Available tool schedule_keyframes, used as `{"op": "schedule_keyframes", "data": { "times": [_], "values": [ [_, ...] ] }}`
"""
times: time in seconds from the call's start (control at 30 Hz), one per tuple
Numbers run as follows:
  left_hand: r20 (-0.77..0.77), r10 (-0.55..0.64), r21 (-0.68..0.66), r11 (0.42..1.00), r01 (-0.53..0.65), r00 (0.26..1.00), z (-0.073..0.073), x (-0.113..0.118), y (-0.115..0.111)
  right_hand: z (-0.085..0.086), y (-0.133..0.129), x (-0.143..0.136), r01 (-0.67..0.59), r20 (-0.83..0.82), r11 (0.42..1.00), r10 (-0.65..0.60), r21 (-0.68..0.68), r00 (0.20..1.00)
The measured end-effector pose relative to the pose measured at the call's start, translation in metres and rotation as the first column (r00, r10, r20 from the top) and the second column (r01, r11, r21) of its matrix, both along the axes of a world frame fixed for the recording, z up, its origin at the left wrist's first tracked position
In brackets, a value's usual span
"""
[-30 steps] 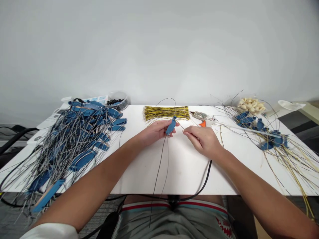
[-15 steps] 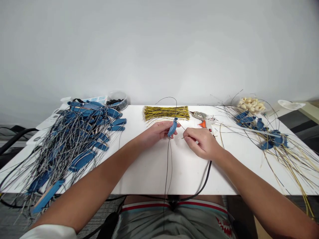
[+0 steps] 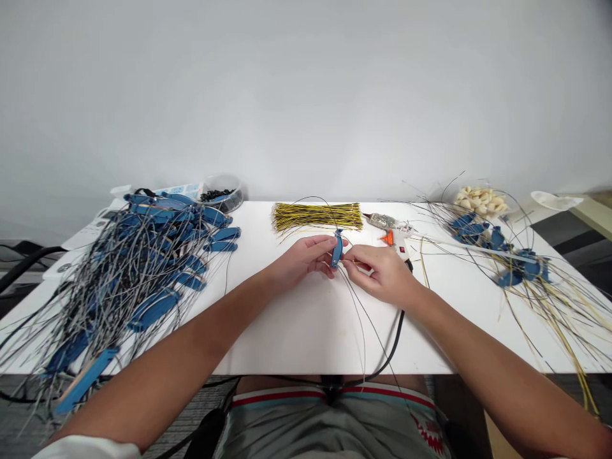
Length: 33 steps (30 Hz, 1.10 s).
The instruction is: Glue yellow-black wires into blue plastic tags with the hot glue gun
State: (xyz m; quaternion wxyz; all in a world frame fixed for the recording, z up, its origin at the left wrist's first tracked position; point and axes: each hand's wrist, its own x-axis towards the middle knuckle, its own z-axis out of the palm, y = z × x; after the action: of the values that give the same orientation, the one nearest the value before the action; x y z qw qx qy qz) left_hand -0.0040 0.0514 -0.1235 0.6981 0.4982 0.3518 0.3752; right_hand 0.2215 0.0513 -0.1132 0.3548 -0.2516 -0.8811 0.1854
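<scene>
Between the fingers of my left hand (image 3: 310, 258) is a small curved blue piece (image 3: 337, 248), held upright over the middle of the table. Thin dark wires (image 3: 356, 299) trail from its lower end toward my lap, and another wire arcs above its top. Close on the right, my right hand (image 3: 377, 271) pinches a thin wire (image 3: 345, 261) by the blue piece's lower end. Its fingertips nearly touch the piece; whether they do, I cannot tell.
At left lies a heap of blue pieces with grey wires (image 3: 143, 255). A yellow-and-black wire bundle (image 3: 318, 217) lies behind my hands, a glue gun (image 3: 389, 224) to its right. More wired blue pieces (image 3: 530, 268) lie right, near a bowl of cream pieces (image 3: 480, 201). Black bits fill a clear tub (image 3: 222, 193).
My right hand has moved left, up to the blue piece. The blue piece has turned more upright, and its hanging wires have swung to the right.
</scene>
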Motion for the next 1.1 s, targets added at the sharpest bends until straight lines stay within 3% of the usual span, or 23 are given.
{"op": "schedule_keyframes", "data": {
  "times": [0.27,1.1],
  "values": [
    [-0.018,0.035,-0.033,0.999,-0.035,0.999,0.004,0.000,-0.001,0.001,0.000,-0.001,-0.011,-0.007,0.999,0.011,-0.045,1.000],
    [0.009,-0.092,-0.020,0.996,0.092,0.996,-0.001,-0.011,0.005,0.001,0.001,0.001,-0.004,0.021,0.999,0.005,-0.050,1.000]
  ]
}}
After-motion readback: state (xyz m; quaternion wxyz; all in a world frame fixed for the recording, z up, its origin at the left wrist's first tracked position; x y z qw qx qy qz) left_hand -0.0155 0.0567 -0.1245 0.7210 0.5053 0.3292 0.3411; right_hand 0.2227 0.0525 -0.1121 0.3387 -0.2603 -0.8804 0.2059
